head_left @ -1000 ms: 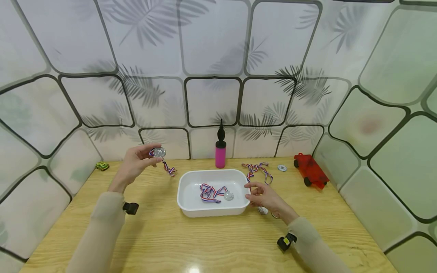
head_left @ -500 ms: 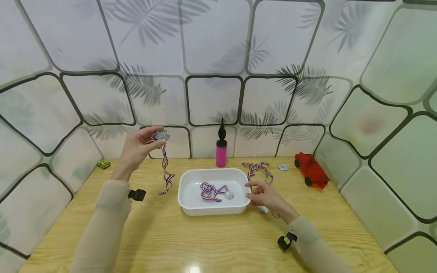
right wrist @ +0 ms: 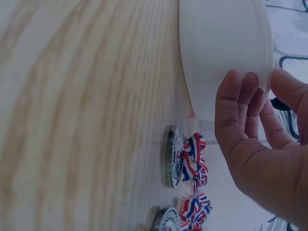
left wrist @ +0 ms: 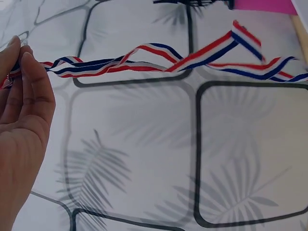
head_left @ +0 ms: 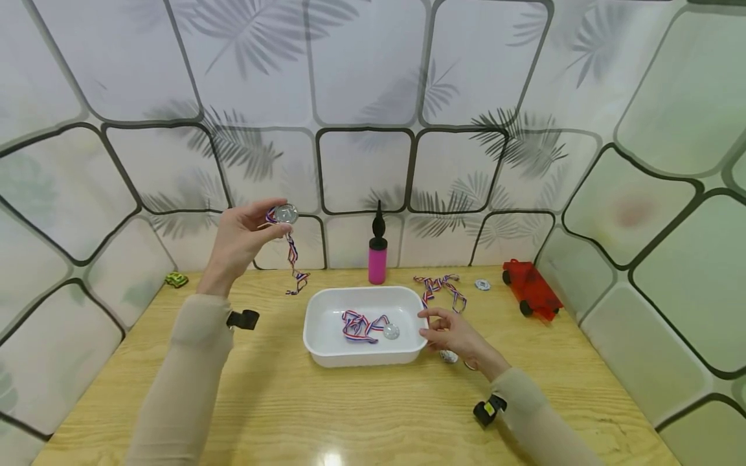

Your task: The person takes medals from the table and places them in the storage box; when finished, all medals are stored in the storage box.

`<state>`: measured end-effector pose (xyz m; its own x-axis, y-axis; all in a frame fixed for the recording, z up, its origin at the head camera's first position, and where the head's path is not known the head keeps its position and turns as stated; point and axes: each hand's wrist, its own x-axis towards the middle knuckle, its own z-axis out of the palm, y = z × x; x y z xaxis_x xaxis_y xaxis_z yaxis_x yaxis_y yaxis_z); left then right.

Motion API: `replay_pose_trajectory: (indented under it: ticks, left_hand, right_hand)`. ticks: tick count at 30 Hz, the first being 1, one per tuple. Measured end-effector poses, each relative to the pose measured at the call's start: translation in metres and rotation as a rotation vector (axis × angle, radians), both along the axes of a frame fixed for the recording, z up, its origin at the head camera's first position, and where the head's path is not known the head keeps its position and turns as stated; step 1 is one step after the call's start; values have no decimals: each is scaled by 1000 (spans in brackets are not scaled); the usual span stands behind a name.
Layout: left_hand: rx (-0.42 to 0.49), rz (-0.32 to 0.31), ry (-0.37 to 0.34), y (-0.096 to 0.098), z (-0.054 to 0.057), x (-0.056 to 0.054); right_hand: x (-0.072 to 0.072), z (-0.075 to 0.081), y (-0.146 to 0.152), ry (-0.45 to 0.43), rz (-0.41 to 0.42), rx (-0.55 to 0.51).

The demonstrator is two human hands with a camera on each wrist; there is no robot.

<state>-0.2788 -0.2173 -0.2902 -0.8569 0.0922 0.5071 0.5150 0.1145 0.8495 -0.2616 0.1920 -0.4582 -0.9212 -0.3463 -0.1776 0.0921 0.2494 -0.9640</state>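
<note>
Wood-grain table point(head_left: 361, 417): supporting the white plastic tray point(head_left: 367, 358).
Tray: cradling one ribboned silver medal point(head_left: 391, 331).
Right hand point(head_left: 457, 336): curling half-closed round the tray's end rim.
Left hand point(head_left: 239, 233): pinching the raised medal point(head_left: 285, 214) by its edge, left of the tray, striped ribbon point(left wrist: 211, 50) dangling.
Slip risk: loosening fingers might be dropping the raised medal; a swinging ribbon might be snagging the rim.
Medal lettering: nothing is showing legibly, nor any brand.

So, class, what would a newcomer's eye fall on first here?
Probably the silver medal held up in the left hand, its striped ribbon dangling. Next, the white tray at centre, another medal inside, the right hand at its rim. Then the pink cylinder behind it and red toy car far right.
</note>
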Motion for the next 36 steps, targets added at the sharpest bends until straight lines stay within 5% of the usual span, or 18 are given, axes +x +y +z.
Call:
replay_pose_trajectory:
  ticks: [6, 11, 23, 36]
  left_hand:
    - [73, -107, 36, 16, 12, 3]
    - [80, -192, 40, 27, 8, 3]
    - [-200, -192, -177, 55, -37, -12]
    - [-268, -258, -301, 79, -78, -20]
  right_hand:
    - [-1, 0, 1, 4, -1, 1]
    - [-2, 1, 0, 1, -1, 8]
    - [0, 0, 1, -1, 7, 4]
    - [0, 0, 1, -2, 11, -4]
